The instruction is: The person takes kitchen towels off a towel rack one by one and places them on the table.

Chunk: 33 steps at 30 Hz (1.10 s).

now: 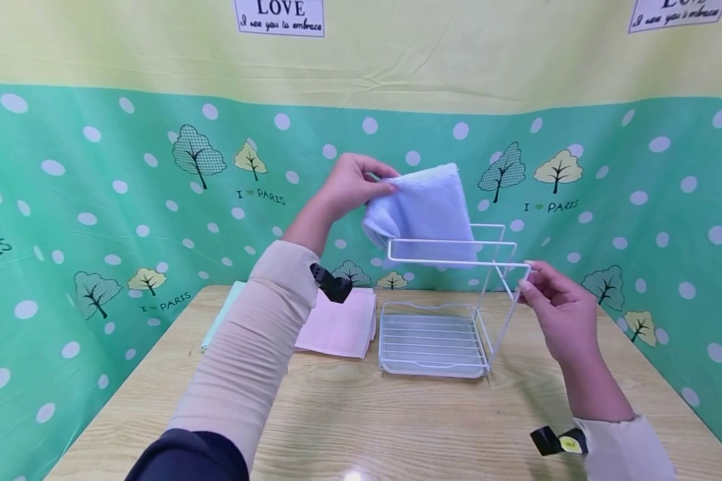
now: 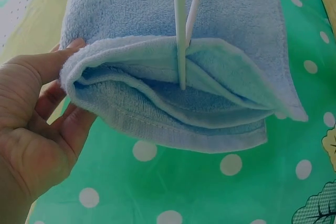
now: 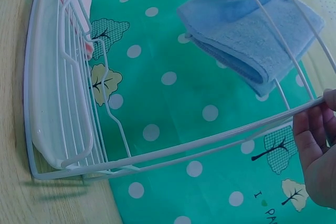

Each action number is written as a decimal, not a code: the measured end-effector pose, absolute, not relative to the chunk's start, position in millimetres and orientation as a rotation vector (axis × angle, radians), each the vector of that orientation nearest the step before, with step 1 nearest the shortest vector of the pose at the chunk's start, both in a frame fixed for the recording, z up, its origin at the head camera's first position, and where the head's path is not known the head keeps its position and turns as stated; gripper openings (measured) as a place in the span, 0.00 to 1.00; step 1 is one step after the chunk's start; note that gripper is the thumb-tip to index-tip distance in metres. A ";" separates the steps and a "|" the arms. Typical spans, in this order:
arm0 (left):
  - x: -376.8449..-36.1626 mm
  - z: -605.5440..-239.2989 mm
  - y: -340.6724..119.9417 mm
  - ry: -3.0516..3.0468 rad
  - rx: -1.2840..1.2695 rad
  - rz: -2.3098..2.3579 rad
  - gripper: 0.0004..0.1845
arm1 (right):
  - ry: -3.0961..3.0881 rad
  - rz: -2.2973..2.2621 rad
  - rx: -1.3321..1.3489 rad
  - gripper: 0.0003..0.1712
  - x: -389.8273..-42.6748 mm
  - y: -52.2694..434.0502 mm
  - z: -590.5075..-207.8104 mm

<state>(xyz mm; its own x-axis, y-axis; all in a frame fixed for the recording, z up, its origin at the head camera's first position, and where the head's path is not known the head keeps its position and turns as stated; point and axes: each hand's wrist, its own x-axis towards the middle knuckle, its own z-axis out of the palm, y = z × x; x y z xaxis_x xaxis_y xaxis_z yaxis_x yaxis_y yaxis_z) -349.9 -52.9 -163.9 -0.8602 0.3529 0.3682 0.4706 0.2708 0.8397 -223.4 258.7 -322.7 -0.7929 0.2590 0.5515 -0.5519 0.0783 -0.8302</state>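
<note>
Nearest us, right hand (image 1: 562, 314) pinches the white wire rack (image 1: 436, 344) top corner at 3 o'clock; left hand (image 1: 351, 184) pinches the folded blue towel (image 1: 424, 210) over the rear bar. We'd keep the rack steady & drape evenly.

Towel (image 1: 424, 210): pale blue terry, folded, draped over the rack's top rails (open edges hanging down).
Rack (image 1: 451, 314): white wire, upright on the desk (image 1: 397, 421), tray at base.
</note>
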 end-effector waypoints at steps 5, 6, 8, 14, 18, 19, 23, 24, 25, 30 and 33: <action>-350.3 -166.6 -58.1 -2.372 -0.749 -1.733 0.10 | -1.780 1.781 0.268 0.18 -222.8 258.0 -322.0; -349.9 -167.1 -59.0 -2.366 -0.739 -1.740 0.10 | -1.782 1.781 0.263 0.18 -222.8 258.0 -322.1; -349.0 -167.8 -60.9 -2.356 -0.721 -1.750 0.11 | -1.783 1.779 0.259 0.18 -223.1 258.0 -322.7; -348.1 -168.4 -66.3 -2.317 -0.707 -1.757 0.11 | -1.760 1.778 0.265 0.18 -224.9 257.3 -322.8; -347.4 -168.5 -69.2 -2.274 -0.712 -1.767 0.11 | -1.753 1.785 0.268 0.18 -225.6 257.1 -323.4; -346.8 -168.4 -69.8 -2.268 -0.710 -1.766 0.11 | -1.751 1.787 0.268 0.18 -225.4 257.0 -323.2; -343.3 -168.0 -71.6 -2.242 -0.685 -1.770 0.11 | -1.743 1.793 0.271 0.19 -225.5 257.3 -323.2; -342.4 -167.8 -72.2 -2.231 -0.675 -1.778 0.11 | -1.743 1.793 0.271 0.19 -225.6 257.4 -323.3; -341.7 -167.5 -72.9 -2.219 -0.667 -1.785 0.12 | -1.743 1.793 0.274 0.19 -225.7 257.6 -323.5; -339.4 -165.3 -80.3 -2.183 -0.608 -1.825 0.12 | -1.752 1.785 0.270 0.19 -226.0 257.4 -323.8; -338.3 -163.8 -86.5 -2.168 -0.565 -1.849 0.12 | -1.753 1.779 0.261 0.19 -225.6 256.7 -322.9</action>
